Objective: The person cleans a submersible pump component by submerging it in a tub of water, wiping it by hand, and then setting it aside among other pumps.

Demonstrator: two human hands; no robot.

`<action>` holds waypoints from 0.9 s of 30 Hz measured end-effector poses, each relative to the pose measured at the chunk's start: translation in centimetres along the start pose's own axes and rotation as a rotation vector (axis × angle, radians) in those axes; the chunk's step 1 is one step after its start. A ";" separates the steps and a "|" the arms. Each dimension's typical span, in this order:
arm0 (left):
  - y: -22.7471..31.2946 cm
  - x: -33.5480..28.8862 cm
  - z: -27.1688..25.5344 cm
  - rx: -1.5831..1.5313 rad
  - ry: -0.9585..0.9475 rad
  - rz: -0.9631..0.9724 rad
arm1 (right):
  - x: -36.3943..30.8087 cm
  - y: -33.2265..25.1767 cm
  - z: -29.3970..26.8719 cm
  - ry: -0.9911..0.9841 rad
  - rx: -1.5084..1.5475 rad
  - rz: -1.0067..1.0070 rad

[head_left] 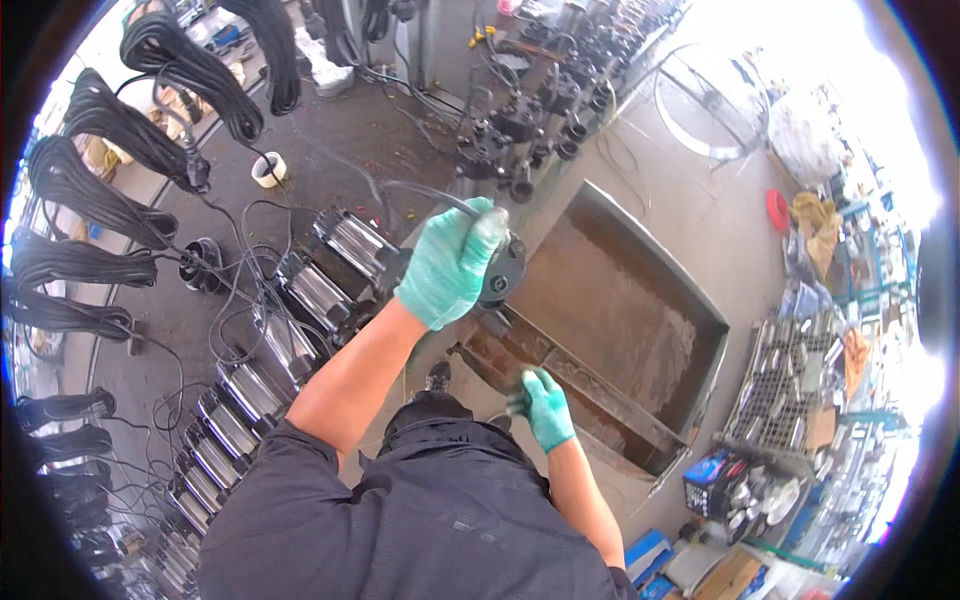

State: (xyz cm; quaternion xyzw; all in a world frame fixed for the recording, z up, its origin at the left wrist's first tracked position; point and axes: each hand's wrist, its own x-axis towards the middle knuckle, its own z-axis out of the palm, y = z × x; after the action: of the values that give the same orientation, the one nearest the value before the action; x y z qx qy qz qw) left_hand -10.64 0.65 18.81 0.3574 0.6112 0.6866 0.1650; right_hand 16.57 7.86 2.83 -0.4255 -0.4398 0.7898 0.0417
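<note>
- Spreading across the left side, a dark tabletop (pixel 345 115) carries a row of silver motors (pixel 250 390) with black ends, thin leads tangled among them.
- Bundles of coiled black cables (pixel 95 190) hang along its outer edge, and a pale roll of tape (pixel 270 181) sits between them and the motors.
- Dark metal parts (pixel 515 120) crowd together beyond the hands, toward the top of the view.
- On the right, a large rectangular metal tub (pixel 630 310), brown inside, stands over a grey floor (pixel 720 245).
- Farther right come a red ring (pixel 772 210), a wire basket (pixel 775 375) of small pieces and a black crate (pixel 705 490).
- The person wears a dark shirt (pixel 450 510) and green gloves.
- The left hand (pixel 455 262) is raised between the motors and the tub, its fingers clenched on a dark cable (pixel 430 190).
- That cable passes under the fingers at the top of the fist and trails leftward over the tabletop.
- A dark round part (pixel 508 270) shows just beside the left hand, on its right; whether the two touch is hard to tell.
- The right hand (pixel 545 408) is lower, near the tub's closer end and well apart from the cable; its fingers are bent and blurred, and I cannot tell whether they grasp anything.
</note>
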 end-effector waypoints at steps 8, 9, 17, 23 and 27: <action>1.3 -5.1 6.4 -0.513 -0.020 -0.267 | -3.4 -1.3 -2.5 0.234 0.160 -0.240; -0.8 -5.8 6.8 -0.478 -0.034 -0.283 | -4.6 -1.2 -4.2 0.358 0.004 -0.262; -17.8 -12.0 8.1 0.258 -0.359 -0.571 | -9.0 -1.7 -14.5 0.704 -0.830 -0.339; -21.3 -13.6 9.1 0.244 -0.334 -0.922 | -8.3 -3.6 -12.8 0.709 -1.129 -0.218; -23.7 -14.7 8.7 0.530 -0.507 -0.956 | -8.2 -3.4 -13.1 0.738 -1.200 -0.161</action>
State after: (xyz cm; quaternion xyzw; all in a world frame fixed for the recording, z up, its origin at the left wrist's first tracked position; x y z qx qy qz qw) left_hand 0.57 1.88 -8.11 0.2246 0.7962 0.2539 0.5011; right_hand 29.97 14.95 7.28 -0.5809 -0.7864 0.2100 0.0047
